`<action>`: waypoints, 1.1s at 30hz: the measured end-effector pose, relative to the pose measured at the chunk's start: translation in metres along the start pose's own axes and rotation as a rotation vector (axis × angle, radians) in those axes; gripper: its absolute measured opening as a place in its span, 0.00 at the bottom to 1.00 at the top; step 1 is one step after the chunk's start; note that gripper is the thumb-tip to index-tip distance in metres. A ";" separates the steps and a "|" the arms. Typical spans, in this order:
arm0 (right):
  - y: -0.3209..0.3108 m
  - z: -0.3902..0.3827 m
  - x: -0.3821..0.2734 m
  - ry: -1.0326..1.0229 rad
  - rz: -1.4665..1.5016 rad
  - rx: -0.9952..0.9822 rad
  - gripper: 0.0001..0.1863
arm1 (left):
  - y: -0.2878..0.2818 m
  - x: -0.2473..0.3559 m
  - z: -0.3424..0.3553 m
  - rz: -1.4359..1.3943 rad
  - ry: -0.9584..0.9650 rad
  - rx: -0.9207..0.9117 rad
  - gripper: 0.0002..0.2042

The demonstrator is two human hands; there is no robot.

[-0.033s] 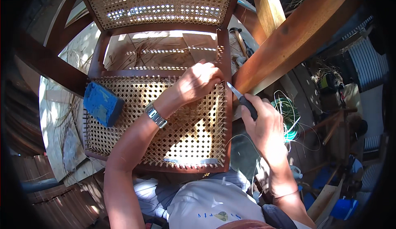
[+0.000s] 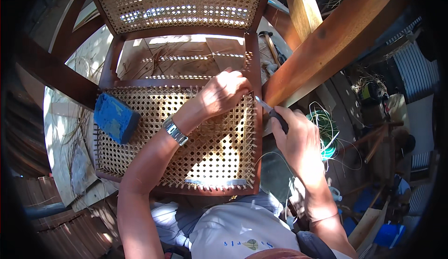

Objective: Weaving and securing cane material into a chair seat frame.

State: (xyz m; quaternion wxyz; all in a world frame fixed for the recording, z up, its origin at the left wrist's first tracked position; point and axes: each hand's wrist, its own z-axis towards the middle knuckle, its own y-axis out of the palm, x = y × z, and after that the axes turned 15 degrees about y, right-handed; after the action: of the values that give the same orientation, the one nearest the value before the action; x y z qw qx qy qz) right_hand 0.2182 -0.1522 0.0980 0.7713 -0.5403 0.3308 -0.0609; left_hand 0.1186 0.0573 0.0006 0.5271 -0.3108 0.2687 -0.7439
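The cane seat (image 2: 219, 147) lay in front of the person, set in the dark wooden seat frame (image 2: 258, 165) below the woven chair back (image 2: 186, 7), with small pegs (image 2: 254, 140) projecting along its edges. The left hand (image 2: 226, 90) was positioned at the far right corner of the seat, palm down, its fingers bent and bunched against one another; the fingertips were hidden, so whether they were clamped on a peg or strand could not be told. A metal watch (image 2: 175, 130) encircled the left wrist. The right hand (image 2: 298, 137) was located outside the right rail, its fingers closed around the dark handle of a knife (image 2: 275, 115). The blade extended up and left, its tip near the left fingers, over the rail; contact with the wood could not be determined. A blue block (image 2: 114, 119) rested on the left side of the seat, well apart from both hands. A narrow metal strip (image 2: 217, 182) lay along the near edge. Pale strands (image 2: 332, 140) were gathered right of the right hand.
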 end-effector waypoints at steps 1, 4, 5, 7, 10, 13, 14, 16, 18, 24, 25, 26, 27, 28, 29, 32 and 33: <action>-0.001 0.004 -0.002 0.002 -0.006 0.002 0.11 | -0.001 0.000 -0.001 -0.011 0.018 -0.001 0.03; -0.001 0.011 -0.007 -0.086 -0.042 -0.002 0.07 | -0.001 0.002 -0.003 0.067 0.025 -0.023 0.02; -0.001 0.011 -0.008 -0.070 -0.060 -0.022 0.07 | 0.000 0.003 -0.003 0.071 0.020 -0.019 0.02; 0.000 0.010 -0.009 -0.181 -0.086 0.022 0.09 | 0.003 0.004 -0.005 0.134 0.028 -0.030 0.03; 0.004 0.009 -0.012 -0.044 -0.214 -0.072 0.10 | 0.007 0.003 -0.007 0.186 0.079 0.033 0.04; 0.004 0.010 -0.015 -0.013 -0.125 -0.012 0.12 | 0.010 0.001 -0.008 0.260 0.116 0.046 0.03; 0.004 0.010 -0.015 -0.036 -0.115 -0.011 0.12 | 0.010 0.000 -0.007 0.277 0.111 0.042 0.03; 0.002 0.008 -0.017 -0.047 -0.114 0.023 0.11 | 0.010 -0.002 -0.007 0.167 0.085 0.049 0.03; 0.001 0.007 -0.020 -0.029 -0.169 -0.037 0.10 | 0.010 -0.002 -0.005 0.153 0.084 0.050 0.03; 0.001 0.014 -0.027 -0.167 -0.186 0.049 0.09 | 0.009 -0.004 -0.006 0.130 0.075 0.030 0.06; -0.001 0.016 -0.028 -0.161 -0.216 -0.014 0.10 | 0.009 -0.005 -0.006 0.099 0.053 0.015 0.09; -0.003 0.017 -0.028 -0.167 -0.185 -0.018 0.10 | 0.009 -0.006 -0.007 0.104 0.058 0.021 0.09; -0.004 0.017 -0.029 -0.125 -0.242 -0.070 0.11 | 0.009 -0.007 -0.007 0.072 0.033 -0.011 0.10; -0.004 0.018 -0.031 -0.106 -0.300 -0.101 0.12 | 0.010 -0.009 -0.007 0.044 0.025 -0.025 0.10; -0.002 0.019 -0.033 -0.078 -0.304 -0.114 0.12 | 0.010 -0.010 -0.007 0.039 0.017 -0.036 0.10; 0.009 0.021 -0.041 -0.041 -0.276 -0.144 0.14 | 0.012 -0.012 -0.007 0.060 0.069 -0.056 0.09; 0.013 0.021 -0.044 -0.080 -0.274 -0.079 0.14 | 0.013 -0.012 -0.006 0.109 0.040 -0.088 0.08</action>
State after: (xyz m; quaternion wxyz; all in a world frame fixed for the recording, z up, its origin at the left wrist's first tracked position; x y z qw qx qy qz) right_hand 0.1927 -0.1108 0.1102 0.7465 -0.6124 0.2251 -0.1310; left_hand 0.1249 0.0652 -0.0152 0.5470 -0.3037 0.3283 -0.7077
